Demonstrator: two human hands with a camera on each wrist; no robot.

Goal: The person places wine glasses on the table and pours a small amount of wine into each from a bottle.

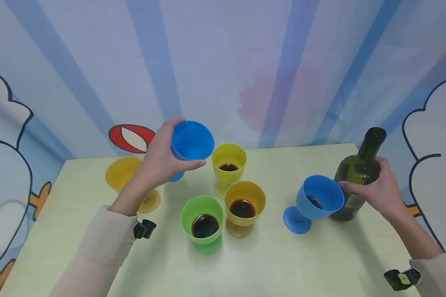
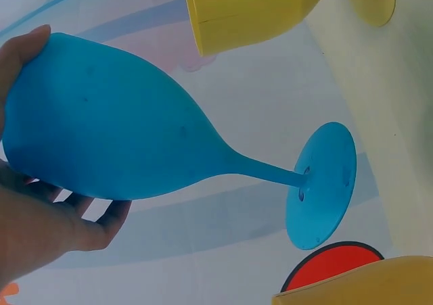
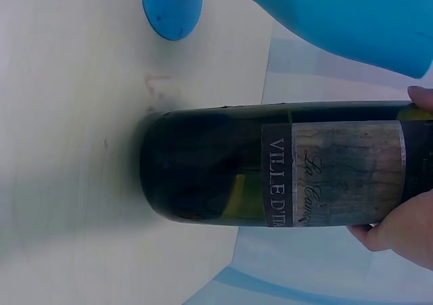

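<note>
My left hand [image 1: 160,154] holds a blue goblet [image 2: 128,126] round its bowl near the rim. In the left wrist view its foot appears raised off the table, and no dark liquid shows in the bowl. On the right, my right hand [image 1: 386,192] grips a dark green wine bottle [image 3: 210,166] with a worn label. The bottle seems to stand upright on the table. Just left of it is another blue goblet [image 1: 319,198] with a little dark liquid inside. The neck of the bottle is uncovered at the top.
A green goblet [image 1: 205,222] and two yellow goblets [image 1: 245,198], [image 1: 228,159] with dark liquid stand mid-table. Another yellow goblet [image 1: 122,173] is partly behind my left arm. A printed cloth backdrop [image 1: 223,74] rises behind the pale table [image 1: 267,264].
</note>
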